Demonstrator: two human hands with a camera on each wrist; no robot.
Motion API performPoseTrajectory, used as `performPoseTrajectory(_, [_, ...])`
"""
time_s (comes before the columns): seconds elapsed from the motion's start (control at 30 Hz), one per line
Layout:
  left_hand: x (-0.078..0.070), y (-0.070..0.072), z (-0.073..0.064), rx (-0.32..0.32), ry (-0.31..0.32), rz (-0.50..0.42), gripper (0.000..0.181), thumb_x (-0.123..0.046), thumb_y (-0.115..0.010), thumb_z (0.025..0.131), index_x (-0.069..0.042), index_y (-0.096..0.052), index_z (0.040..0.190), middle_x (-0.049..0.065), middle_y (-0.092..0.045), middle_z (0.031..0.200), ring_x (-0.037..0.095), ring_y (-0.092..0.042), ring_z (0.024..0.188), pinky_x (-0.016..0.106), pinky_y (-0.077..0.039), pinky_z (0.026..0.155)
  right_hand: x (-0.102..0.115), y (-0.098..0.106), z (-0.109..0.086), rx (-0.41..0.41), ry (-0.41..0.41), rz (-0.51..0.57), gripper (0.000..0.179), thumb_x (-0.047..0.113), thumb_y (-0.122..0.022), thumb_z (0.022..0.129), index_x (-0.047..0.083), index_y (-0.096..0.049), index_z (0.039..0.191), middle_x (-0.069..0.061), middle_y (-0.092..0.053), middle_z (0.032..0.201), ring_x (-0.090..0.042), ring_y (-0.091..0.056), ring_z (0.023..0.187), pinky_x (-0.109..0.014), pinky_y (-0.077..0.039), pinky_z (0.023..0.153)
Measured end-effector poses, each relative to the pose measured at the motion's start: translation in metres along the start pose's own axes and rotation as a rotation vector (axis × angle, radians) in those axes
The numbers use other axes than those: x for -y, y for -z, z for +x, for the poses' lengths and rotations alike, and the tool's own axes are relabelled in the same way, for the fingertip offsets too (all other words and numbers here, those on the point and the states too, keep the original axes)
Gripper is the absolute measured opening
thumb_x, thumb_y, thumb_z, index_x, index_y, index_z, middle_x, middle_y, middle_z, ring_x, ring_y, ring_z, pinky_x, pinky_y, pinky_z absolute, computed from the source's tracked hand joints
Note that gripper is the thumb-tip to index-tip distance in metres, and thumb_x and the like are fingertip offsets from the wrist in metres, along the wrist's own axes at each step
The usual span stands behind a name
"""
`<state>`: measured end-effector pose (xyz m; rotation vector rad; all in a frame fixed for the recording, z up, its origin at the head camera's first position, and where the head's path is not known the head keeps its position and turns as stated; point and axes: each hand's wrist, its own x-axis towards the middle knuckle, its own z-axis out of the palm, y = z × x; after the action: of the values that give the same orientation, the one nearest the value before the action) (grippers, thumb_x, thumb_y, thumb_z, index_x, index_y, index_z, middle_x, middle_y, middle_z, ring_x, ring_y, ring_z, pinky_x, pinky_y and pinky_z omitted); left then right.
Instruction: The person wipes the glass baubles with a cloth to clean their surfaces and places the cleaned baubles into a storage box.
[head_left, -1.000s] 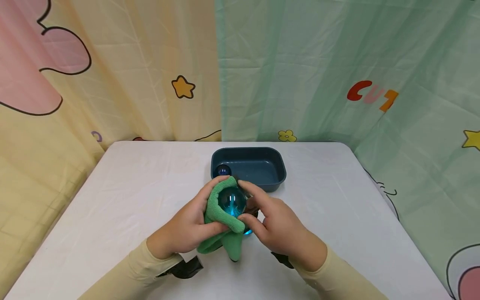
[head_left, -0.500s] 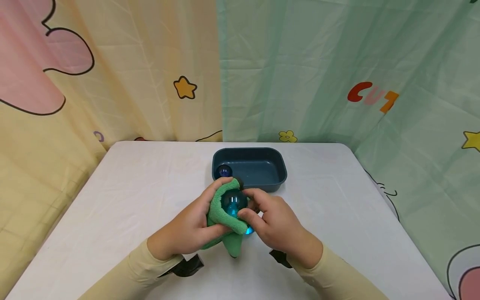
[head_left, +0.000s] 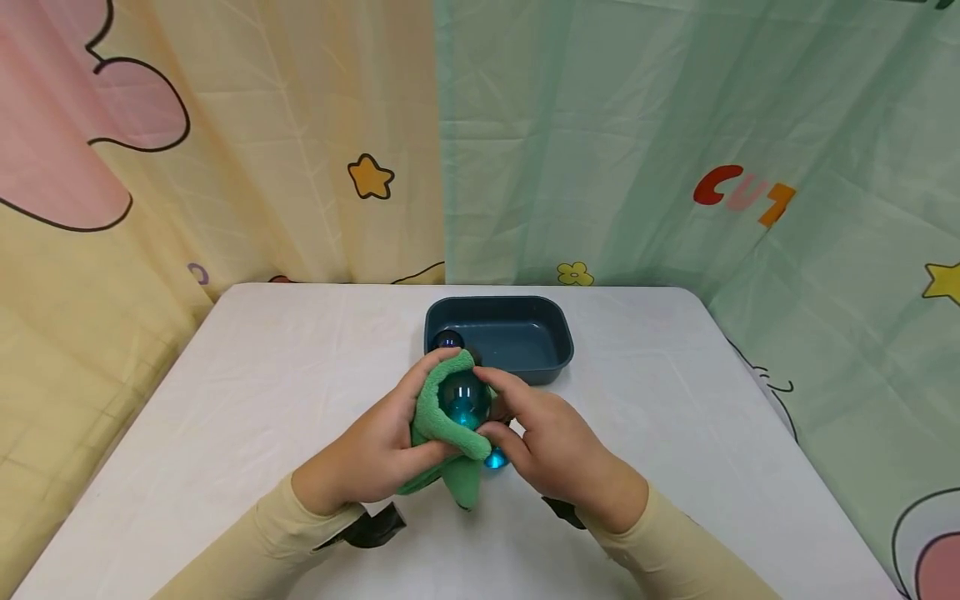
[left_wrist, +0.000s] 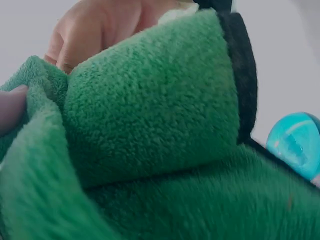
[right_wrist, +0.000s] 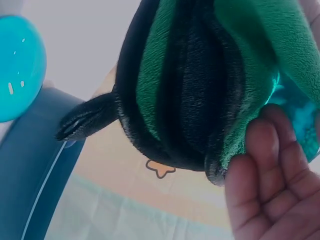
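A green plush towel (head_left: pixel 442 437) with dark edging is wrapped around the left side of a clear blue glass ball (head_left: pixel 465 400). My left hand (head_left: pixel 375 458) grips the towel, its thumb in front and fingers behind. The right hand (head_left: pixel 551 437) holds the ball at its right side, thumb and fingertips curled against it. In the right wrist view the fingers (right_wrist: pixel 262 145) touch the ball beside the towel's folded edge. A second, bright cyan ball (head_left: pixel 497 458) shows just below the hands, mostly hidden; in the left wrist view that cyan ball (left_wrist: pixel 297 145) lies beyond the towel.
A dark blue rectangular tray (head_left: pixel 532 367) stands at the back of the white table (head_left: pixel 300 358). In its near left corner rests a dark blue ball (head_left: pixel 448 339). A black loop (right_wrist: pixel 90 117) hangs from the towel. Printed curtains (head_left: pixel 600 167) surround the table.
Both hands shift slightly right and down, then back up and left, with the towel and ball between them. The tray and its ball stay in place.
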<state>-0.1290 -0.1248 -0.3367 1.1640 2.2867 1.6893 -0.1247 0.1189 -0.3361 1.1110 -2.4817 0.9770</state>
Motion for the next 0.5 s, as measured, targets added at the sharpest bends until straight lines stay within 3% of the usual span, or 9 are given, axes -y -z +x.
performPoseTrajectory(0.1, [-0.0004, -0.0027, -0.0005, 0.008, 0.005, 0.006, 0.083, -0.006, -0.072, 0.099, -0.021, -0.023, 0.164, 0.007, -0.05, 0.152, 0.021, -0.059, 0.129, 0.026, -0.047, 0.112, -0.0011, -0.0001, 0.0003, 0.004, -0.048, 0.043, 0.045, 0.013, -0.074, 0.098, -0.003, -0.055, 0.135, 0.001, -0.072, 0.085, -0.007, -0.067, 0.078, -0.025, -0.058, 0.072])
performPoseTrajectory(0.23, [0.0017, -0.0041, -0.0007, 0.006, 0.003, 0.004, 0.084, -0.007, -0.073, 0.099, -0.022, -0.024, 0.164, 0.007, -0.052, 0.15, 0.02, -0.059, 0.128, 0.026, -0.047, 0.111, -0.001, -0.0011, 0.0009, -0.009, -0.077, 0.115, 0.034, 0.016, -0.07, 0.102, -0.002, -0.06, 0.129, 0.002, -0.072, 0.086, -0.005, -0.066, 0.078, -0.024, -0.058, 0.071])
performPoseTrajectory(0.5, [0.002, -0.0003, 0.0015, -0.015, -0.002, -0.042, 0.088, -0.001, -0.073, 0.096, -0.018, -0.021, 0.166, 0.007, -0.051, 0.152, 0.02, -0.056, 0.134, 0.027, -0.047, 0.112, -0.0015, 0.0017, 0.0018, 0.025, 0.015, 0.125, 0.064, 0.006, -0.07, 0.1, 0.001, -0.037, 0.155, -0.004, -0.072, 0.107, -0.012, -0.068, 0.092, -0.034, -0.061, 0.085])
